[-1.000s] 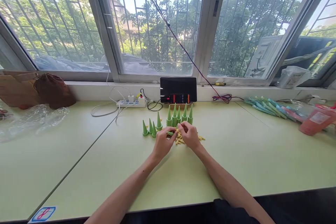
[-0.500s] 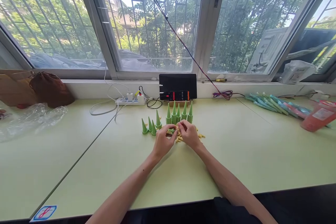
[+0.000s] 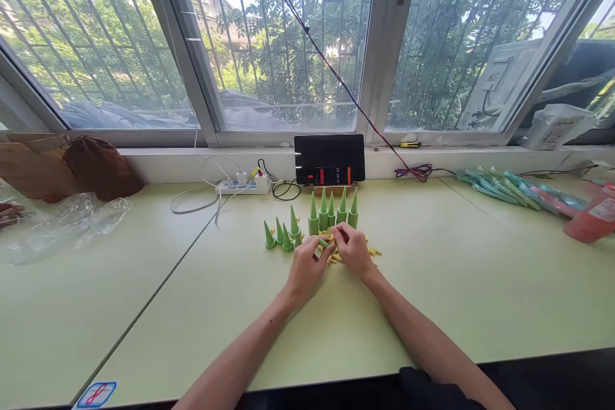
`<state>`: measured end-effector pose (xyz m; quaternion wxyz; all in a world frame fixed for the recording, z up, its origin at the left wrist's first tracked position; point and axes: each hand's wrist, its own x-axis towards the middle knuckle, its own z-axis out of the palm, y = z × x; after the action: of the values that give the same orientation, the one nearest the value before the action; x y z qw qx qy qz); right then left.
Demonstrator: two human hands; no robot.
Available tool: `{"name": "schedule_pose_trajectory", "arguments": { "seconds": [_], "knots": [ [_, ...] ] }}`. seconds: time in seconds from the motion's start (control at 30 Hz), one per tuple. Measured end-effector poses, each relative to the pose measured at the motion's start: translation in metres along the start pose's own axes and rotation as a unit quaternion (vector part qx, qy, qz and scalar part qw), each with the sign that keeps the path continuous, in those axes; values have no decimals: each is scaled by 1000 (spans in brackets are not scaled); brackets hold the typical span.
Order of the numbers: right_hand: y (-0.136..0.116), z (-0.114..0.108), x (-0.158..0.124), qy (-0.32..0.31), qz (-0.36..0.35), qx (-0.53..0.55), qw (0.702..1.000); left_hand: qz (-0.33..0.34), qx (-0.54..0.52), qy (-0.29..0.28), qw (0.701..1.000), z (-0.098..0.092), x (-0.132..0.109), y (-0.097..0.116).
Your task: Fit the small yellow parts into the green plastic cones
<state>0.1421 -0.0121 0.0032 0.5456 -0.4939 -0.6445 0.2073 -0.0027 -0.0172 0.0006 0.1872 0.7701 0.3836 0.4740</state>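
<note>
At the middle of the pale green counter (image 3: 192, 307), just in front of the window sill, both hands meet over a scatter of small yellow pieces (image 3: 372, 251). The left hand (image 3: 307, 269) has its fingers curled in and pinches a small green cone (image 3: 323, 243), which lies on its side just above the yellow pieces. The right hand (image 3: 354, 250) is closed too, with its fingertips pressed to the same cone from the other side; whether it holds anything more cannot be told.

Just beyond the hands stand two clusters of upright green cones, a shorter group (image 3: 281, 237) to the left and a taller row (image 3: 332, 211) to the right, touching or nearly touching one another. Behind the taller row a black phone (image 3: 329, 159) leans against the sill with its screen lit. A white power strip (image 3: 243, 186) lies left of it. Far left are a brown bag (image 3: 100, 166) and crumpled clear plastic (image 3: 62, 218); far right lie coloured packets (image 3: 514, 189) and an orange pouch (image 3: 593, 218).
</note>
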Motion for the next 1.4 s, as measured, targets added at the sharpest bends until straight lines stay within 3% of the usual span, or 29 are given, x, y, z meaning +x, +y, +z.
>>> {"name": "schedule_pose_trajectory", "arguments": {
  "seconds": [0.4,0.83,1.1,1.4],
  "knots": [
    [5,0,-2,56,11,-31,998,-5,46,-29,998,9,-19,15],
    [1,-10,-15,35,9,-27,999,-2,23,-5,1000,19,-34,34],
    [2,-14,-10,34,2,-42,999,16,16,-42,999,22,-41,33],
    [3,-8,3,43,-32,-44,998,68,29,9,997,16,-33,24]
  ]
}}
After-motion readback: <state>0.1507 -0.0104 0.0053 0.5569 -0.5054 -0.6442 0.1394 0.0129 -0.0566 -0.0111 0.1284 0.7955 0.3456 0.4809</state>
